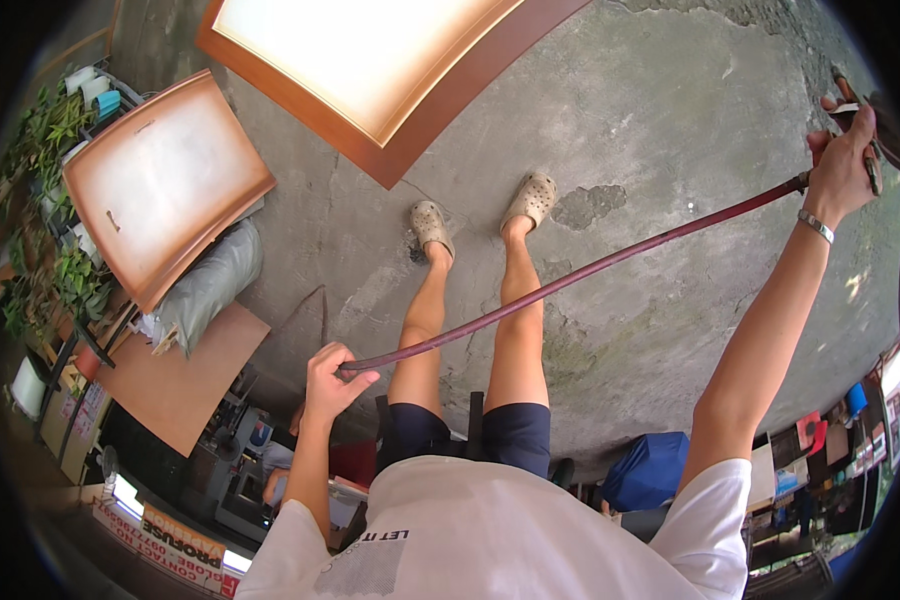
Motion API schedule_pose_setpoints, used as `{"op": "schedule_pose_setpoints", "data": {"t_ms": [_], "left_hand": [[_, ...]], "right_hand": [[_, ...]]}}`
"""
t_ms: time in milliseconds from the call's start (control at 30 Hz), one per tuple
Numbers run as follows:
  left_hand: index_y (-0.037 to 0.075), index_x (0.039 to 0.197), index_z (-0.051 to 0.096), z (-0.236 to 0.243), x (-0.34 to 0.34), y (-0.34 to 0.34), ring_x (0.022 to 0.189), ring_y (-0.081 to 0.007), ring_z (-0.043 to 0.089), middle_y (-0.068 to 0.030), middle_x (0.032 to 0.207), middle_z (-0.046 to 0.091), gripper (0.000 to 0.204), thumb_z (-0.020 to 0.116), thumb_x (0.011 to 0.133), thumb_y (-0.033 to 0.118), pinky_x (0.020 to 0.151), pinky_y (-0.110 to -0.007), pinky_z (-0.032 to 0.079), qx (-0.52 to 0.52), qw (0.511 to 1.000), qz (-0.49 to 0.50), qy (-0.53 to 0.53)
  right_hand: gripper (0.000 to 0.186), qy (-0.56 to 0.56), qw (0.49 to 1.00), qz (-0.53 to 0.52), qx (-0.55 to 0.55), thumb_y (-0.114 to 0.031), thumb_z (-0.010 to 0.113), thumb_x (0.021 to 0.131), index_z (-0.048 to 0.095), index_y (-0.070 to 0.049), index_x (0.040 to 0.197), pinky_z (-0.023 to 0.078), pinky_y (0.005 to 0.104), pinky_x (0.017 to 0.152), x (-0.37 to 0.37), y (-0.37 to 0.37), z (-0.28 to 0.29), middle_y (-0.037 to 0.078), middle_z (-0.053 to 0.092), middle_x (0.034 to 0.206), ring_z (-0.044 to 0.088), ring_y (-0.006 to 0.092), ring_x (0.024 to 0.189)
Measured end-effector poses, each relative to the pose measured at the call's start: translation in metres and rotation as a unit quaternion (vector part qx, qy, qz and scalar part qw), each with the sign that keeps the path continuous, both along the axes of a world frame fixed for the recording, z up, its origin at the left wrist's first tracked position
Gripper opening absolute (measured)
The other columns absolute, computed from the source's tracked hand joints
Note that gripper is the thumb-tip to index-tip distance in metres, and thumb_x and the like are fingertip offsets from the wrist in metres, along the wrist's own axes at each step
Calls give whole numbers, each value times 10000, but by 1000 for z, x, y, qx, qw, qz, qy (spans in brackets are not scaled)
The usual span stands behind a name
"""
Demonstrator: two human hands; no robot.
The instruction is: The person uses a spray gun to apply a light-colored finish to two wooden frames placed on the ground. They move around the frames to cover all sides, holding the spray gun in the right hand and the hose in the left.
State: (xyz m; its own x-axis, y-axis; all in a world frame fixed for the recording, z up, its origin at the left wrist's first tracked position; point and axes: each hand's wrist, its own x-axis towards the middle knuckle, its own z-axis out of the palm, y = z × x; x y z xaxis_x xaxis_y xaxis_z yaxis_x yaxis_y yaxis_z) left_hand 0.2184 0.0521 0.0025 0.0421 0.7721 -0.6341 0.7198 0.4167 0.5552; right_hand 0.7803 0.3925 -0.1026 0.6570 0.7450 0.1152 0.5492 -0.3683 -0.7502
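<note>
A long, thin, dark red rod (580, 272) runs slantwise across my legs, from lower left up to the right edge. My left hand (332, 378) is closed around its lower end, just beside my left knee. My right hand (842, 165), with a metal bracelet on the wrist, is raised at arm's length and grips the rod's upper end together with a short tool or strip that sticks out above the fingers. I stand on a cracked concrete floor (660, 110) in beige perforated clogs (431, 226).
A wood-framed panel (375, 60) lies on the floor ahead. A second framed board (160, 180) leans at the left over a grey sack (210, 285), near potted plants (45, 200). A brown sheet (185, 375) sits lower left, a blue bag (650, 468) lower right.
</note>
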Motion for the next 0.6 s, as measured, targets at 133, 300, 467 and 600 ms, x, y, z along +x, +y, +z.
{"op": "schedule_pose_setpoints", "data": {"t_ms": [133,300,467,600], "left_hand": [[5,701,522,-13,7,-10,571,-249,484,-104,651,495,459,916,793,222,545,-381,383,-63,997,-2,47],[-5,704,529,-26,3,-4,574,-299,492,-150,657,497,455,900,824,229,552,-407,404,-154,981,-59,107],[-9,703,552,-13,-6,-10,616,-384,542,-193,686,570,482,884,843,311,579,-448,433,-181,972,-65,136],[-1,708,597,11,-34,-49,730,-431,630,-218,736,631,471,840,880,363,666,-506,474,-204,964,-80,154]], "right_hand": [[458,53,998,-13,-23,-437,492,1119,802,-104,1179,371,186,435,1,-35,-12,33,814,923,566,48,466],[527,79,994,-37,-69,-517,561,1087,794,-47,1130,351,193,416,8,-86,-4,67,805,903,561,57,461],[500,107,992,-37,-63,-454,583,1096,776,6,1120,376,217,416,-6,-119,33,87,792,873,553,65,446],[458,115,992,-26,-46,-392,601,1099,765,34,1123,394,231,413,-26,-128,87,98,792,891,554,69,444]]}}
